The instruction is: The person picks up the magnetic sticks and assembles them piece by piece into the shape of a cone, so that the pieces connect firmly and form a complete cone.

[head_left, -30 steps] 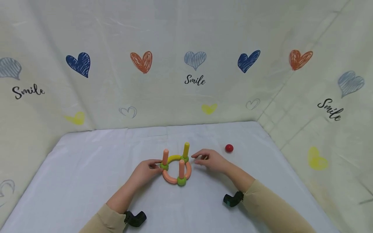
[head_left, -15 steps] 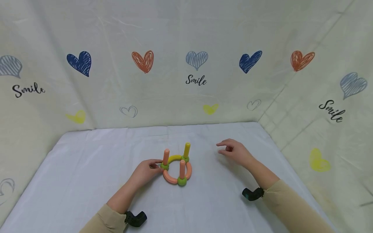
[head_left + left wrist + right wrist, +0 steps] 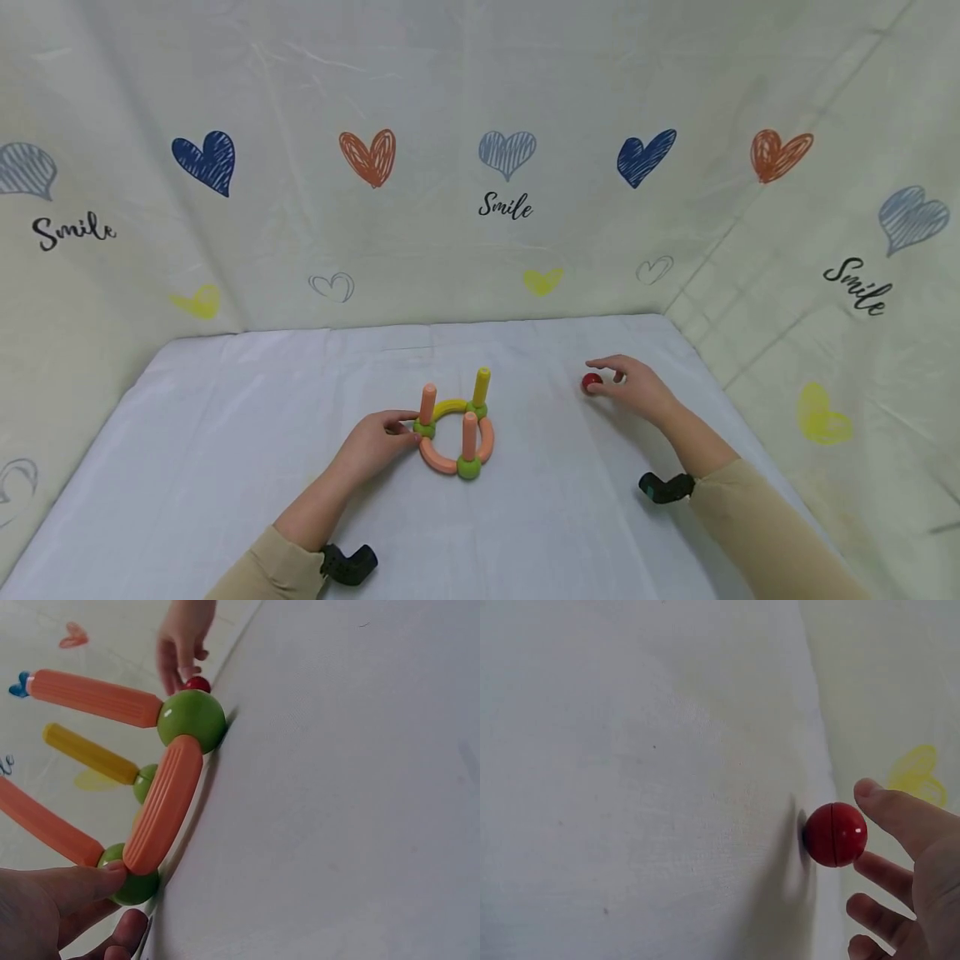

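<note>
A toy frame of three green balls joined into a ring by curved orange and yellow pieces (image 3: 437,460) stands on the white cloth. Two orange sticks (image 3: 469,435) and one yellow stick (image 3: 482,387) rise from the balls. My left hand (image 3: 378,443) pinches the left green ball (image 3: 135,886) between thumb and fingers. Further right, my right hand (image 3: 637,390) is spread around a glossy red ball (image 3: 835,835) with a seam. In the right wrist view its thumb (image 3: 896,810) is apart from the ball and a finger reaches behind it; contact there is unclear.
The white cloth-covered table (image 3: 240,467) ends at a pale backdrop (image 3: 420,242) printed with hearts and "Smile". A black wrist device sits on each forearm, the left one (image 3: 349,565) and the right one (image 3: 666,488).
My right hand has moved right, from beside the yellow stick to the red ball. My left hand and the ring frame have stayed in place.
</note>
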Demonstrator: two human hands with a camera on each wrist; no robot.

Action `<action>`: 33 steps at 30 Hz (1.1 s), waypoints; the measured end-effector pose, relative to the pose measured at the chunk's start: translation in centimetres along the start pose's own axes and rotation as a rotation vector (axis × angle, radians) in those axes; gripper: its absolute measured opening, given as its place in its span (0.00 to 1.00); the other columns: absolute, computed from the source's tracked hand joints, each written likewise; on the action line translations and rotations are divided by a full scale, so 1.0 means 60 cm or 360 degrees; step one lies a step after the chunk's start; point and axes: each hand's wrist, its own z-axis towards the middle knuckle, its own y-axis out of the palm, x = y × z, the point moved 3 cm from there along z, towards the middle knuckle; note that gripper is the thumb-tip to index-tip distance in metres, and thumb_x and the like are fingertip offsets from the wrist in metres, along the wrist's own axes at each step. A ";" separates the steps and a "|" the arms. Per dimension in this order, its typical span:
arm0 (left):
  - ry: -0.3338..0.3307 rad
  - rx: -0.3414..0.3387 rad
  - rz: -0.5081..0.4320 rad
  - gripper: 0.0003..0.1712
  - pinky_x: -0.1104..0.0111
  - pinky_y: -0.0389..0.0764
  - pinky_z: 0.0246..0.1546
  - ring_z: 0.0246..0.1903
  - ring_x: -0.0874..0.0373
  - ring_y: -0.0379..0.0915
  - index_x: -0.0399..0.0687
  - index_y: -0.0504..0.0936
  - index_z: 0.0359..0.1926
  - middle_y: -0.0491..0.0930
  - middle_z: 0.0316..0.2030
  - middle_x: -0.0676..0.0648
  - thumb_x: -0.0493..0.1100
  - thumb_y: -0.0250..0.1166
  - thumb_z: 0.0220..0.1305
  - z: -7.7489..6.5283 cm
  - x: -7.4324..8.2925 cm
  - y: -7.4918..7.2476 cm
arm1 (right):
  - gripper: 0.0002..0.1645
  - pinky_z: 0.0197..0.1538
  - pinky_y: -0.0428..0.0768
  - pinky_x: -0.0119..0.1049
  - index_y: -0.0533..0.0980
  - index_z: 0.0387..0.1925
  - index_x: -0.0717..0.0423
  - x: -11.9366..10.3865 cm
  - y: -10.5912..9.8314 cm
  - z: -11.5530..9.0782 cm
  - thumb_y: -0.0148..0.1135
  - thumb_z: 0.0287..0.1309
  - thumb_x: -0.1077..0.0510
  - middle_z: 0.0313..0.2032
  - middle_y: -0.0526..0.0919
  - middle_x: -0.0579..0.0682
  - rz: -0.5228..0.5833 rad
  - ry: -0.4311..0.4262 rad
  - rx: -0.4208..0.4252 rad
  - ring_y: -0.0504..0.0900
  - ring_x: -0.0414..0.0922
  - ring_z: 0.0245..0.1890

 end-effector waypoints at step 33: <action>-0.0028 -0.0004 0.0009 0.23 0.56 0.76 0.46 0.39 0.57 0.74 0.55 0.83 0.58 0.81 0.36 0.53 0.49 0.71 0.61 -0.001 0.002 -0.001 | 0.26 0.37 0.72 0.40 0.79 0.60 0.50 -0.077 0.013 0.004 0.70 0.60 0.51 0.49 0.81 0.50 0.0004 -0.0177 0.0091 0.71 0.50 0.42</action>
